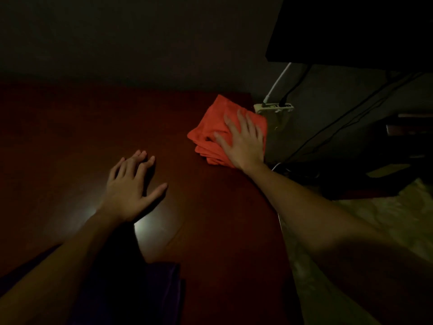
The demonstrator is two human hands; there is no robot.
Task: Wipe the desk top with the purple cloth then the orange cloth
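The purple cloth [164, 294] lies at the near bench [70, 137] edge. The left hand [131, 184] rests bare, fingers apart. The right hand [243, 141], fingers spread, presses the orange cloth [210, 127] at the far corner; it may slide off toward the power strip [274, 109].

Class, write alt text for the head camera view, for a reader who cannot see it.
A person's right hand presses flat on a folded orange cloth at the right edge of a dark red-brown desk top. The left hand rests open on the desk, and a purple cloth lies near the front edge.
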